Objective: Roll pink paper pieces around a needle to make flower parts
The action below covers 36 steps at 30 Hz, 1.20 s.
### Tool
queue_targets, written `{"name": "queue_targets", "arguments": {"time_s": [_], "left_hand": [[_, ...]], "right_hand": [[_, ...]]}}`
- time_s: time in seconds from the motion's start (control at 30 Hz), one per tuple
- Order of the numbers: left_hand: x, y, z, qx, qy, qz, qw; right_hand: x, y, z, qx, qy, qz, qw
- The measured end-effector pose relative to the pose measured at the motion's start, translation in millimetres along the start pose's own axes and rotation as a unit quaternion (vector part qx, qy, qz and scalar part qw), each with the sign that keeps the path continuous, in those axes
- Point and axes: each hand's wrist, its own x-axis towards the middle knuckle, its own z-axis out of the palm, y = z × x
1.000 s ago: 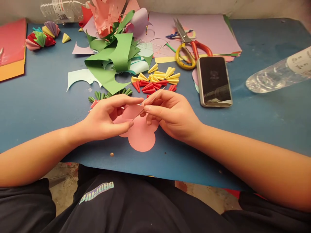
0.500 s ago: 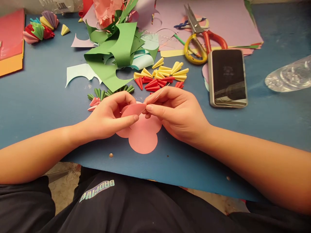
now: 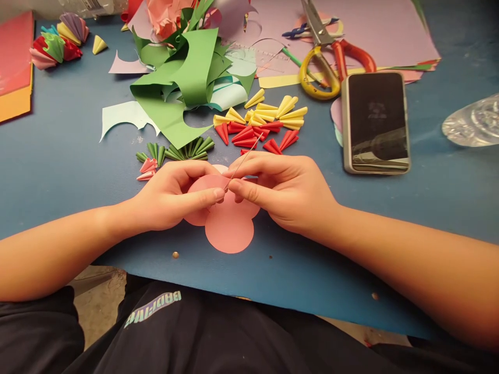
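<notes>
My left hand (image 3: 175,195) pinches a pink paper circle (image 3: 206,183) between thumb and forefinger, just above a small stack of pink paper circles (image 3: 229,228) on the blue table (image 3: 70,156). My right hand (image 3: 284,192) is closed on a thin stick (image 3: 244,160), whose lower end meets the held circle at my fingertips. The stick slants up and to the right. Small rolled paper cones lie just beyond my hands: red cones (image 3: 249,136), yellow cones (image 3: 273,114), green cones (image 3: 183,150) and pink cones (image 3: 146,169).
A dark phone (image 3: 376,122) lies right of the cones, with red-and-yellow scissors (image 3: 325,62) behind it on lilac paper (image 3: 374,31). Green paper scraps (image 3: 183,83) pile at the back centre. A clear bottle (image 3: 473,124) lies far right. A finished cone fan (image 3: 54,44) and coloured sheets (image 3: 15,67) sit far left.
The camera has tilted, so the table contents sit slightly higher and to the right. My left hand has turned the pink circle flatter, and the stick's tip now rests at its edge.
</notes>
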Motion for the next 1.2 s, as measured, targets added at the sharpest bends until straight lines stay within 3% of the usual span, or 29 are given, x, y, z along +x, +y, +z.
{"name": "queue_targets", "arguments": {"time_s": [0.23, 0.6, 0.97, 1.2], "left_hand": [[0.8, 1.7, 0.0, -0.009, -0.008, -0.019, 1.0], [4.0, -1.6, -1.0, -0.028, -0.04, 0.049, 0.998], [4.3, -6.7, -4.2, -0.003, -0.046, 0.08, 0.996], [2.2, -10.0, 3.1, 0.064, 0.018, 0.109, 0.992]], "right_hand": [[-2.1, -0.6, -3.1, -0.074, -0.013, -0.056, 0.996], [-0.3, 11.2, -7.8, -0.12, -0.031, -0.17, 0.978], [-2.4, 9.8, -5.9, -0.095, -0.044, -0.163, 0.981], [-5.8, 9.2, -3.7, -0.099, -0.021, -0.132, 0.986]]}}
